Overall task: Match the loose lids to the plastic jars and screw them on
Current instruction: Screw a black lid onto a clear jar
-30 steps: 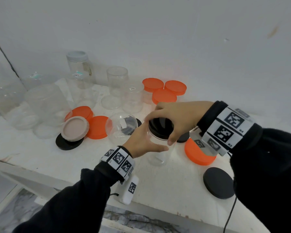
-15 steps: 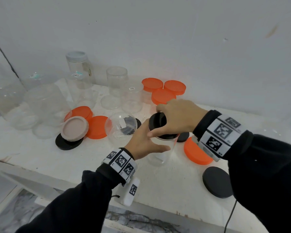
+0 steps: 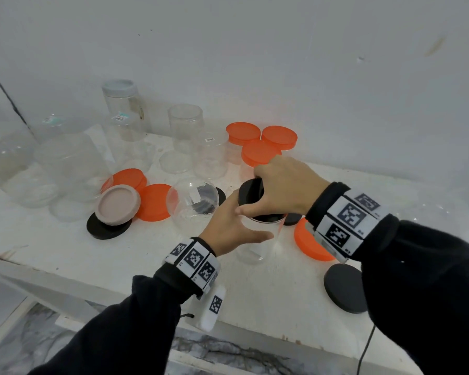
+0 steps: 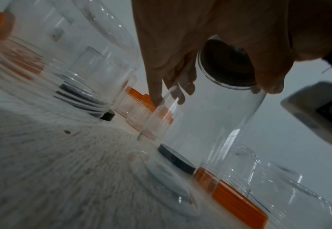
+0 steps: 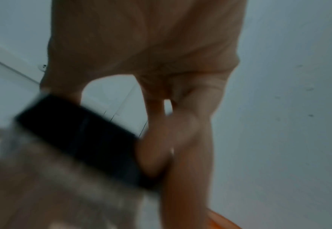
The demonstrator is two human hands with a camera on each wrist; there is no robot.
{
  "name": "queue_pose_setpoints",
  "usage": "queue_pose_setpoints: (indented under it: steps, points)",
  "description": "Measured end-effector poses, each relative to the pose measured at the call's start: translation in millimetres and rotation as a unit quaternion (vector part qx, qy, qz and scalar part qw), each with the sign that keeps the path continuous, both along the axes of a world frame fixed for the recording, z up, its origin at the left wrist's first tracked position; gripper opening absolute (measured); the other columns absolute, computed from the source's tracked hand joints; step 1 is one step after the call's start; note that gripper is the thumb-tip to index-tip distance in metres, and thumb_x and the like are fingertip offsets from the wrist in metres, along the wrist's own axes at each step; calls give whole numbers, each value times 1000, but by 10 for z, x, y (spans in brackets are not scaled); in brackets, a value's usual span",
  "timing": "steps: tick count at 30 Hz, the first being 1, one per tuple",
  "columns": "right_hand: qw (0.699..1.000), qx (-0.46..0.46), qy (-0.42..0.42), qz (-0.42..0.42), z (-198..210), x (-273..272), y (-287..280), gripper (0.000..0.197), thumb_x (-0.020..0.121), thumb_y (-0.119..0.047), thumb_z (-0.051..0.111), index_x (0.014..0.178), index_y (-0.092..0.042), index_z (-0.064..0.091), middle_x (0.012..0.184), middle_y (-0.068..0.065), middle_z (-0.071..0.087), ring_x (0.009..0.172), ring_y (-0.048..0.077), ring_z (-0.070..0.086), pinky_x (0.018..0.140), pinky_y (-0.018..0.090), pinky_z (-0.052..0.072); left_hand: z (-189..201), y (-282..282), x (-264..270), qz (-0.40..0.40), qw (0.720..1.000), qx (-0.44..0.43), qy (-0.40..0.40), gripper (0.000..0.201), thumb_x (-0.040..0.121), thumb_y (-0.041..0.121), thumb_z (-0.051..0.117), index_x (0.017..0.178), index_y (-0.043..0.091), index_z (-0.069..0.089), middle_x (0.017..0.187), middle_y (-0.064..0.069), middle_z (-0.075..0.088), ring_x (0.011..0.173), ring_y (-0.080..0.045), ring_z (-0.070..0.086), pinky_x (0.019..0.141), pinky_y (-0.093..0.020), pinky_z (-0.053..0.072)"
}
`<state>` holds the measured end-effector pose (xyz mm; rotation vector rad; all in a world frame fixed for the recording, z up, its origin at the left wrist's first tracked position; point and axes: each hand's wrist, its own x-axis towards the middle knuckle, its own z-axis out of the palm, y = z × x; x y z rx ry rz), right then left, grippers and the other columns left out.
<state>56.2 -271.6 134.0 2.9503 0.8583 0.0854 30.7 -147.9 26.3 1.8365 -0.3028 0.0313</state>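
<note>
The clear plastic jar (image 3: 257, 239) is standing upright on the white tabletop (image 3: 255, 293), near the middle of the head view, with a black lid (image 3: 251, 189) sitting on its mouth. The right hand (image 3: 284, 190) is coming down from above with fingers curled around the lid's rim, a grip suited to twisting; judging by the blur in the right wrist view, the lid is probably being turned. The left hand (image 3: 233, 228) is cupping the jar's wall from about 8 o'clock, thumb laid across the front, likely bracing the jar so it does not spin with the lid. A loose orange lid (image 3: 309, 244) is lying at 3 o'clock of the jar and a black lid (image 3: 344, 288) at 4 o'clock, within easy reach. Three orange-capped jars (image 3: 260, 142) are grouped at 12 o'clock, apparently finished, while uncapped jars (image 3: 184, 123) and more lids (image 3: 117, 204) are waiting at 10 o'clock.
</note>
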Motion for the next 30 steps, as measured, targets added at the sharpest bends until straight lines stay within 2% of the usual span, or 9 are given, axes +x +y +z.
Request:
queue_pose_setpoints:
  steps: [2,5,8,16,19,21,24,27,30]
  points:
    - [998,-41,53,4,71,16,-18,69,69,-74,57,105,-15,57,86,1,54,81,20,54,62,28,43,7,9,-5,-5,1000,2,-2,75,54,28,81,120,29,44,111,15,58,101,10,52,82,-7,41]
    - [967,-77,231,72,208,46,-53,84,72,-47,74,141,-34,29,129,-1,40,115,18,44,93,35,45,16,23,-10,-1,1000,4,-2,68,56,27,82,114,25,47,105,14,58,96,11,53,78,-7,41]
    - [974,-60,192,106,223,48,-46,75,67,-35,79,131,-38,42,119,-3,44,105,17,47,87,35,48,13,19,-10,3,1000,15,-6,66,59,19,87,109,31,45,103,16,57,94,14,53,77,-4,40]
    - [997,5,73,30,48,42,-26,60,63,-67,66,100,-19,60,74,-6,53,71,14,53,57,27,46,2,-11,-22,-7,1000,-6,8,74,54,28,81,119,26,46,109,13,60,102,5,55,83,-13,44]
    - [999,3,25,-22,-22,-29,-9,64,68,-76,56,82,-14,53,70,-2,49,67,18,51,56,29,42,-15,-15,-30,-6,1000,-13,11,77,56,26,82,124,25,47,112,14,59,106,2,55,89,-18,45]
    - [998,-34,44,-23,0,-35,-53,72,69,-79,51,105,-17,54,87,0,53,80,19,54,66,30,45,-21,3,-28,-11,1000,-10,12,75,59,20,84,123,24,46,112,13,59,104,5,54,85,-13,44]
    - [980,-61,184,52,131,-3,-131,83,73,-57,68,142,-33,28,130,-1,38,113,19,46,91,35,46,-22,28,-13,-9,1000,0,11,68,62,15,85,117,27,47,109,12,59,98,10,53,79,-6,40]
    - [973,-44,203,97,209,22,-149,81,70,-32,78,138,-38,36,124,-2,40,112,17,43,91,32,45,-8,8,-21,-8,1000,11,4,67,61,17,86,110,38,44,109,15,58,100,11,53,81,-3,39]
    - [982,-20,155,108,217,20,-151,73,63,-39,81,128,-39,50,107,-3,47,94,13,45,73,24,44,-11,-11,-28,-11,1000,13,-1,68,62,13,85,108,39,43,106,15,58,97,12,53,79,-4,40]
